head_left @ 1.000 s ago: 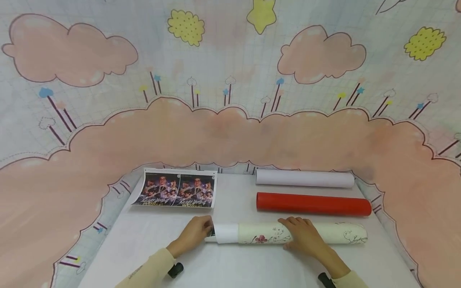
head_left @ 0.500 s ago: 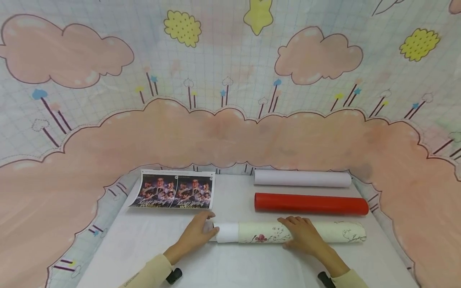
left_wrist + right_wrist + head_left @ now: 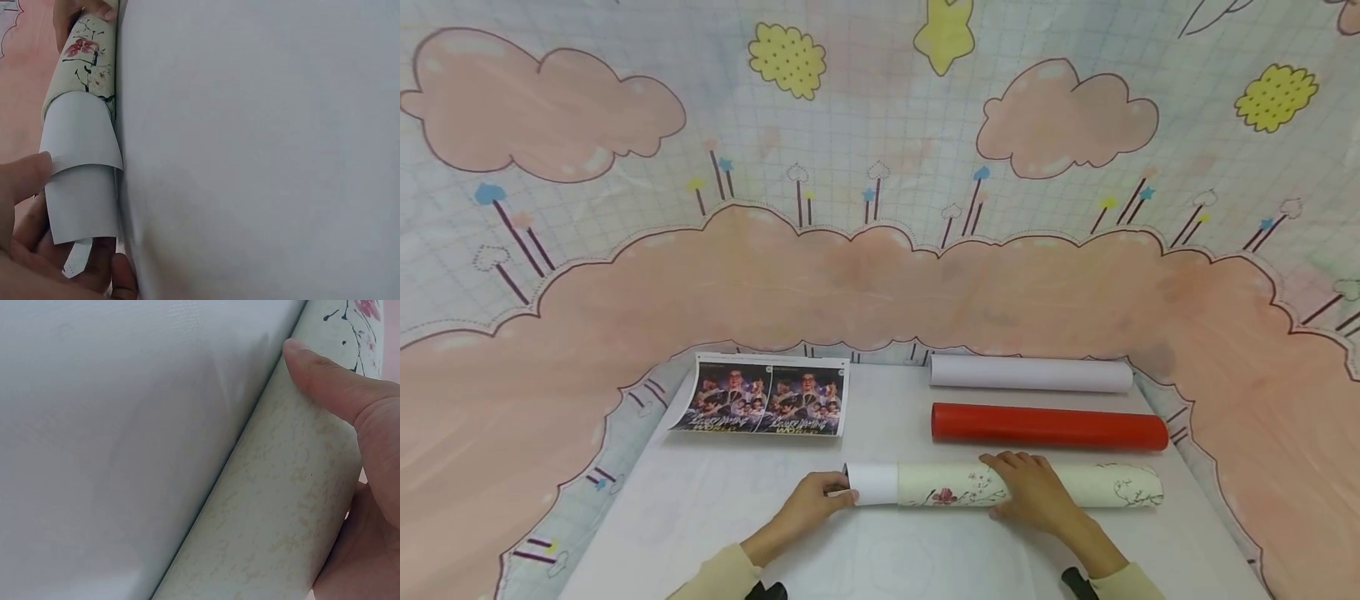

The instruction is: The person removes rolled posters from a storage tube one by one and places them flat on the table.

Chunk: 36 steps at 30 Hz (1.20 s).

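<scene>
A cream roll printed with flowering branches lies crosswise near the table's front. Rolled white paper sticks out of its left end. In the left wrist view this white paper shows two stepped layers, with a narrower inner roll at the near end and a small white strip below it. My left hand grips that end, thumb at the layer's edge and fingers curled under the inner roll. My right hand holds the cream roll around its middle, thumb in front and fingers over the back.
Behind the cream roll lies a red roll, and behind that a white roll. A printed poster sheet rests at the table's back left. A cloud-patterned cloth hangs behind the white table.
My left hand opened from the paper's end, shifted slightly along it, then closed its fingers around it again. The right hand keeps its hold on the cream roll.
</scene>
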Each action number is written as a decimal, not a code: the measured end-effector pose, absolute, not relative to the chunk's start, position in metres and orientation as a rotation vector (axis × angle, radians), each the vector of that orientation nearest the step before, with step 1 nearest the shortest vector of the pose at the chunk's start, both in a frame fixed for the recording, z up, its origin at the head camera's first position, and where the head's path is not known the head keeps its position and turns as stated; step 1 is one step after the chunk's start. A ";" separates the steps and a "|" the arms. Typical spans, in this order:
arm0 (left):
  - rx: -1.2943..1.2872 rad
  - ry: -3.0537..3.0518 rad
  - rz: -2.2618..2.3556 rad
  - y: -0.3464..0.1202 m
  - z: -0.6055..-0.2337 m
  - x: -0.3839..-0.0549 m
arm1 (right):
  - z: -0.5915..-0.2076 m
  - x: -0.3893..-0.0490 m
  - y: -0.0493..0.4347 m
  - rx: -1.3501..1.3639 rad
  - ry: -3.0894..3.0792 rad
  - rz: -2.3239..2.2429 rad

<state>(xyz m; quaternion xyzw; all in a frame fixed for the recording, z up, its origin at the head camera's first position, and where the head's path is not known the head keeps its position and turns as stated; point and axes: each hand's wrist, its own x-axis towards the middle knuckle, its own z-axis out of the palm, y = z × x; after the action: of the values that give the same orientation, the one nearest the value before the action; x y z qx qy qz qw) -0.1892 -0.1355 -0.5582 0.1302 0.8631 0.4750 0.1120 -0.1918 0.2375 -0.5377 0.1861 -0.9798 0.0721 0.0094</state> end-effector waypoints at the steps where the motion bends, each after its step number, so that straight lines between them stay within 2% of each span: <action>1: 0.389 2.535 1.395 -0.135 -0.558 -0.190 | -0.537 -0.192 0.238 0.582 -3.059 0.233; 9: 0.395 2.515 1.421 -0.134 -0.557 -0.189 | -0.537 -0.190 0.239 0.595 -3.063 0.199; 20: 0.419 2.547 1.440 -0.159 -0.550 -0.187 | -0.532 -0.181 0.250 0.554 -2.957 0.138; 36: 0.269 2.653 1.420 -0.189 -0.532 -0.183 | -0.516 -0.173 0.272 0.594 -2.737 0.063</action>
<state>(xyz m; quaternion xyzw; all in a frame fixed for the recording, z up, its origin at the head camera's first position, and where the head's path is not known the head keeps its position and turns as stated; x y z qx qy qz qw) -0.1827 -0.1888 -0.5324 0.0890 0.8765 0.4693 0.0601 -0.1728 0.2719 -0.5165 0.2091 -0.9629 0.0223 0.1690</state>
